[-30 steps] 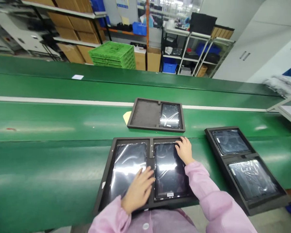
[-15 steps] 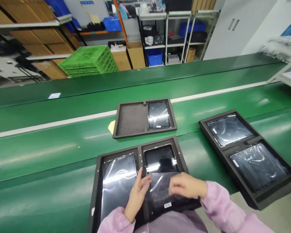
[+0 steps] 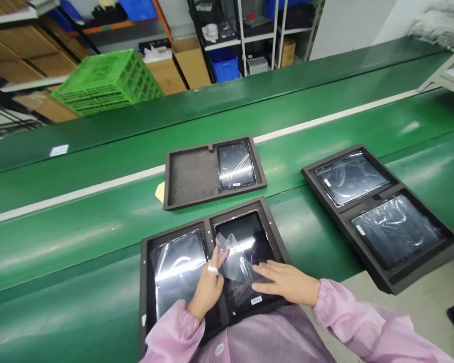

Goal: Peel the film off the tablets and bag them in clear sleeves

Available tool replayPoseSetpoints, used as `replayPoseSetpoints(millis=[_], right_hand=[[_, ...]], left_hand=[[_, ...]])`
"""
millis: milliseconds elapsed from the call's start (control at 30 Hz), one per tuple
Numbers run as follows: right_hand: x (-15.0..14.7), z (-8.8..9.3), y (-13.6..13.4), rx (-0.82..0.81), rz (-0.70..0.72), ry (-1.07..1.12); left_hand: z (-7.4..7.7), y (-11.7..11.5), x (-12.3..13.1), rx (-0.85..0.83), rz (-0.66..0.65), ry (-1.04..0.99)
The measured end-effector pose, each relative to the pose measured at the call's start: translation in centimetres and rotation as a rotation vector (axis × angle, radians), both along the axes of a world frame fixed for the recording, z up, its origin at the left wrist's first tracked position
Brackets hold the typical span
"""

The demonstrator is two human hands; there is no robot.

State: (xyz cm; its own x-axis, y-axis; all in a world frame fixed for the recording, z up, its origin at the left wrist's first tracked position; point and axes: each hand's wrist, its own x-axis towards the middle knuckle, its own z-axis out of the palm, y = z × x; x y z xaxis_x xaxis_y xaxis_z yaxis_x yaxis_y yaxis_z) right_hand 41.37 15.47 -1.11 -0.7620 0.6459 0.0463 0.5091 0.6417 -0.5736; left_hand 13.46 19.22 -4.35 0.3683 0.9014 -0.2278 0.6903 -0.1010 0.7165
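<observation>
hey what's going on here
A person is working at a green conveyor belt. Their left hand pinches a crumpled clear plastic film above a dark tablet screen in a black foam tray, while their right hand lies flat on that screen's lower part. More screens sit in trays nearby.

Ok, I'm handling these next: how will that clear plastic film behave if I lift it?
The clear plastic film will probably feel light and floppy, since it crumples into loose folds between the left hand and right hand. Its glossy surface looks slippery, and it may cling to the tablet screen beneath.
</observation>
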Motion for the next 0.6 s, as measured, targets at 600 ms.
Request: replayPoseSetpoints(millis=[600], right_hand=[[-2.7, -0.1, 9.8, -0.167, -0.619, 0.179]], left_hand=[[-0.7, 2.6, -1.3, 0.028, -0.046, -0.016]])
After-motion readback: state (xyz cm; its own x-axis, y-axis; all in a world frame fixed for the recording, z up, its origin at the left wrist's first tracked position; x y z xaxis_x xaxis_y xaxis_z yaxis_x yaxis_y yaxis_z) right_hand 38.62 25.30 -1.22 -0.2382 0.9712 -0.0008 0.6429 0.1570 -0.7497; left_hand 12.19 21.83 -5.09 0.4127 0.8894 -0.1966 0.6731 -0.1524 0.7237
